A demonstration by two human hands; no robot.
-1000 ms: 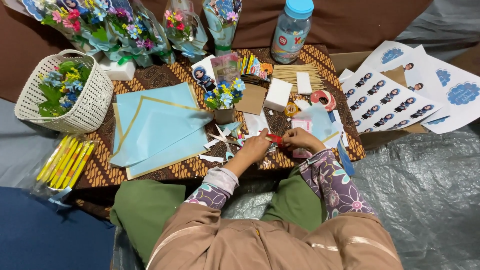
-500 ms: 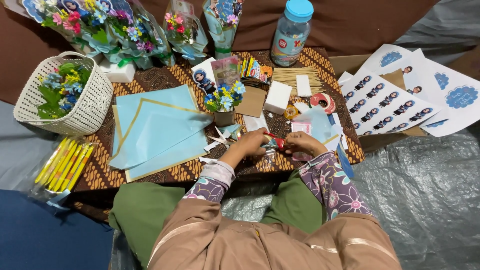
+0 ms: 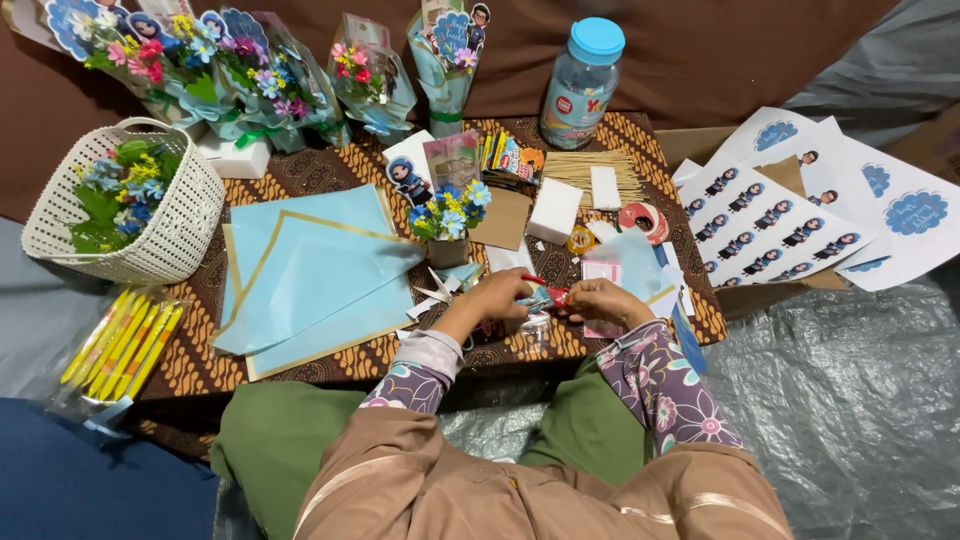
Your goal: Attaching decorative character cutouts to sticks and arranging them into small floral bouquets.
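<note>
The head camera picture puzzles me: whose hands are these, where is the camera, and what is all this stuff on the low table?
No machine here: a person sits at a low table covered by a patterned brown cloth, and the camera sits on their head, looking down. So the hands belong to the wearer. The left hand and right hand meet near the table's front edge, holding a small red and blue item between their fingers; it is too small to tell what it is. Beside them lie light blue paper sheets. Further left stands a white basket of artificial flowers, with a pack of yellow sticks below it. At the back are wrapped flower bouquets and a blue-lidded plastic jar. To the right lie printed sticker sheets.
</note>
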